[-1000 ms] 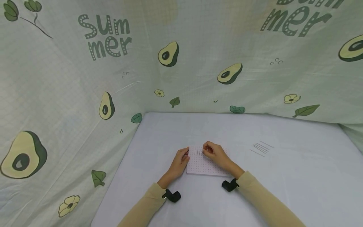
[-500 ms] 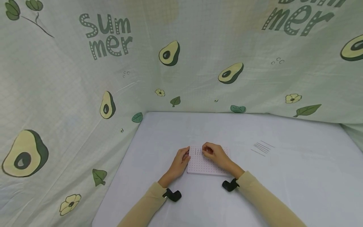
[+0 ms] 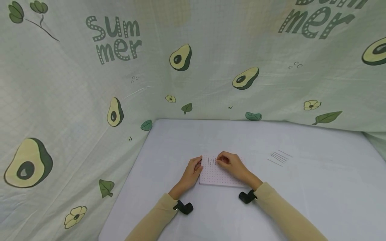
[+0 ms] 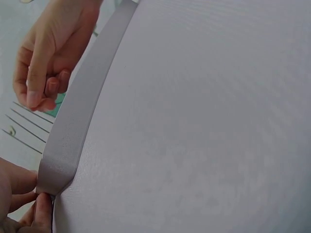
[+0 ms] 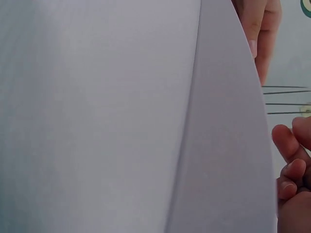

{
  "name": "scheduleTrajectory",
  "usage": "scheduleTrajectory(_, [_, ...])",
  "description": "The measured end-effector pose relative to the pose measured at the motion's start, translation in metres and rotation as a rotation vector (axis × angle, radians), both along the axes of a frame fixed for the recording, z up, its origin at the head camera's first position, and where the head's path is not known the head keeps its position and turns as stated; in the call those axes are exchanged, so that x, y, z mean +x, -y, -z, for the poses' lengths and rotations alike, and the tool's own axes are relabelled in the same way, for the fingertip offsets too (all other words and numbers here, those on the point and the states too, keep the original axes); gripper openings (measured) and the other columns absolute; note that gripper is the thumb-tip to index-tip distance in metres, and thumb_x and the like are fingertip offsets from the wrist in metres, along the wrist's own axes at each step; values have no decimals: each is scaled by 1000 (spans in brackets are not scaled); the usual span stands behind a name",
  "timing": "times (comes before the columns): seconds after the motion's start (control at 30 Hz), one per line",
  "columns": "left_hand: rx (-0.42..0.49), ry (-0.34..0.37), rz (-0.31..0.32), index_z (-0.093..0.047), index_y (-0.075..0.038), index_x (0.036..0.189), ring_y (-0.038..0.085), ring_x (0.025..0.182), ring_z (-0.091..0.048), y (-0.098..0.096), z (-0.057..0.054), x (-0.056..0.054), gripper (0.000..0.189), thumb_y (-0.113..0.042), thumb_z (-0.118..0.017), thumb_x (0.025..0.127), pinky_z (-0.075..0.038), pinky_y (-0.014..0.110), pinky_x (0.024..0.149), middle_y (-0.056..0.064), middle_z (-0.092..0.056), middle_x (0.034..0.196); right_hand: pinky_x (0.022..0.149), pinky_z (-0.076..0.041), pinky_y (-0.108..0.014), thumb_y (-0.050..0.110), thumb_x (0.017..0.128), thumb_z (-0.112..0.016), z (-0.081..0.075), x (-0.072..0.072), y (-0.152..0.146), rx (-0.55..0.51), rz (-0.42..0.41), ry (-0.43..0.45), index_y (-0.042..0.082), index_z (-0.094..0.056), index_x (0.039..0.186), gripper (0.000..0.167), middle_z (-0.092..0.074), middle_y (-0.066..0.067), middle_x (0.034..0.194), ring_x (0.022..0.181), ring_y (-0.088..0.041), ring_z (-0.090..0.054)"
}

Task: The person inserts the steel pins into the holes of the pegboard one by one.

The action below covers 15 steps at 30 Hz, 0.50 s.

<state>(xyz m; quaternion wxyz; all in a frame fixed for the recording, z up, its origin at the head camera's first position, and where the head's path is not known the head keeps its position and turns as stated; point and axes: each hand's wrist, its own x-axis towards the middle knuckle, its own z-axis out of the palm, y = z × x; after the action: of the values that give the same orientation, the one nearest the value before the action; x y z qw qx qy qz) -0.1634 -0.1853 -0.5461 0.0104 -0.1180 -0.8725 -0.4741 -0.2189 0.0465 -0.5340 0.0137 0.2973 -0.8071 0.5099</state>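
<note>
My left hand (image 3: 189,172) grips the left edge of a white board with rows of small holes (image 3: 218,177); in the left wrist view its fingers (image 4: 43,211) pinch the board's corner. Several thin dark sticks (image 3: 210,161) stand in a row at the board's upper left. My right hand (image 3: 234,165) is over the board just right of this row, fingers bent. In the right wrist view its fingertips (image 5: 286,141) sit beside the last stick (image 5: 284,113), apart from it, and nothing shows between them. The hand covers the board's upper right part.
Several loose thin sticks (image 3: 279,157) lie roughly parallel on the white table (image 3: 316,187), right of the board. A pale green cloth (image 3: 211,33) with avocado prints hangs behind and to the left. Each wrist carries a black camera (image 3: 184,208).
My right hand has shifted slightly right, off the last stick in the row, which now shows clear of the fingertips. The left hand stays on the board's edge.
</note>
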Motion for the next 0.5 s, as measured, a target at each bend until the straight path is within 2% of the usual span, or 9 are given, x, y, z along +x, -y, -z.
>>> scheduleTrajectory(0.2, [4,-1,4,-36,5,150,30,128,-48,0,1,-1,49,-7,-49,105,-42,37,110,22,-42,141,59,-43,-23,10,94,-70,-1,-3,-11,-10,27,-5,10,-70,98,4,-61,5,83,72,-12,-50])
scheduleTrajectory(0.5, [1,8,8,-36,4,151,28,126,-50,1,1,-1,50,-6,-50,104,-43,34,108,20,-42,141,58,-43,-23,11,93,-72,-5,-9,-33,10,101,34,10,-72,97,4,-62,3,81,71,-14,-51])
